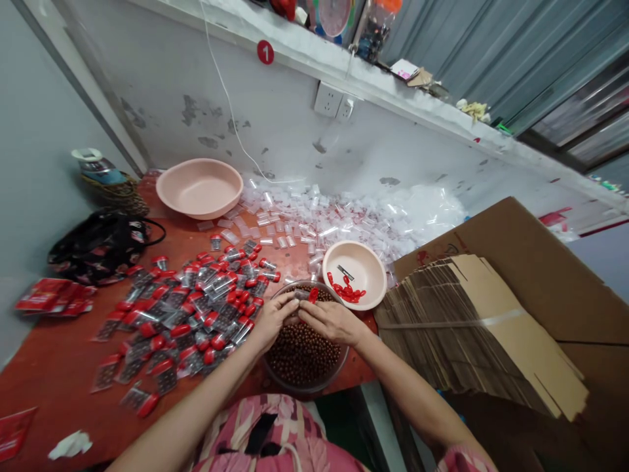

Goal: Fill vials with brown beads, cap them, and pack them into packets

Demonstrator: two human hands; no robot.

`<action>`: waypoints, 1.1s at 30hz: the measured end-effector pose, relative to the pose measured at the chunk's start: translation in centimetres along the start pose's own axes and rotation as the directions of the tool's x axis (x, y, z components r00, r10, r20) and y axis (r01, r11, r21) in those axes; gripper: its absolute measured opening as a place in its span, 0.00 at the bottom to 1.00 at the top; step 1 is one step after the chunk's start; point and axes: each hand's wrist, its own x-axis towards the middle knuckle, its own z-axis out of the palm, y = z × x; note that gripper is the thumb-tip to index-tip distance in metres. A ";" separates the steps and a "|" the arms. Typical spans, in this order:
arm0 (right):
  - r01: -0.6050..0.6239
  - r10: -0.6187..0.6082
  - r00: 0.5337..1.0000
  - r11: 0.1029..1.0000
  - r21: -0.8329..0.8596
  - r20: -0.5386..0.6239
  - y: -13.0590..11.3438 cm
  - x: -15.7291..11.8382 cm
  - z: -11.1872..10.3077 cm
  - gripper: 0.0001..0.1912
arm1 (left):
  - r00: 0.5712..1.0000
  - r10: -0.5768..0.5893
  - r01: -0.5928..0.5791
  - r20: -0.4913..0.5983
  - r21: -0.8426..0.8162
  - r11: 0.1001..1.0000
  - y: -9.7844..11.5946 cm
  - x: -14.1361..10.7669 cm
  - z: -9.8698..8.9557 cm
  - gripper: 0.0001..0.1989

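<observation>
Over a clear bowl [304, 367] filled with small brown beads, my two hands meet. My left hand [275, 319] pinches a small clear plastic box [301, 295], partly hidden by the fingers. The fingers of my right hand [334, 321] close on the same box from the other side, beside its red cap [313, 295]. Just beyond my right hand, a cream bowl [376, 278] holds loose red caps [346, 290] and a small dark strip. To the left of my left hand lies a heap of red-capped clear boxes [196, 308] with dark contents.
Empty clear boxes [334, 216] pile along the wall, near a pink basin [201, 187]. Stacked flat cardboard [457, 334] and a large carton [515, 255] stand on the right. At left are a dark bag [98, 249], red packets [52, 296] and a crumpled tissue [70, 444].
</observation>
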 end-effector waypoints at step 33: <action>-0.527 0.531 0.842 0.778 0.341 0.089 -0.6 1.0 -0.8 0.05 | 0.880 0.424 -0.451 0.212 0.649 0.612 -0.2 -1.3 -0.4 0.13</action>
